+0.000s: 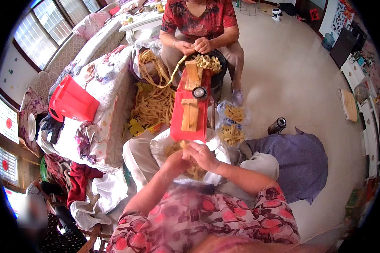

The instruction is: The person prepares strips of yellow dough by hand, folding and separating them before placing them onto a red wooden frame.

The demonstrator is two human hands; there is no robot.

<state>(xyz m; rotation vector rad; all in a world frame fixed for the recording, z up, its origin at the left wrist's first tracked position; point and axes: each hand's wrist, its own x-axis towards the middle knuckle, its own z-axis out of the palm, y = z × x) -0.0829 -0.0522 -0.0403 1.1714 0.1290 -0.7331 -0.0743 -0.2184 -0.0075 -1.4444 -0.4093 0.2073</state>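
My left hand (175, 162) and my right hand (202, 155) meet over my lap, fingers pressed together. Whatever they pinch is too small and covered to make out. Beneath them a white bag (218, 152) lies open across my thighs, with pale yellow pieces (196, 172) inside. Just beyond my hands begins a narrow bench with a red cover (182, 134). On it sit a near wooden block (190, 114), a far wooden block (193, 75) and a round black and silver lid (199, 93).
Opposite me a person (198, 21) holds a long yellow strip (176, 72) above a dark bucket (217, 82) of folded pieces. Loose yellow strips (152, 105) lie left of the bench. Right are clear bags (232, 134), a flask (277, 125) and dark cloth (293, 160).
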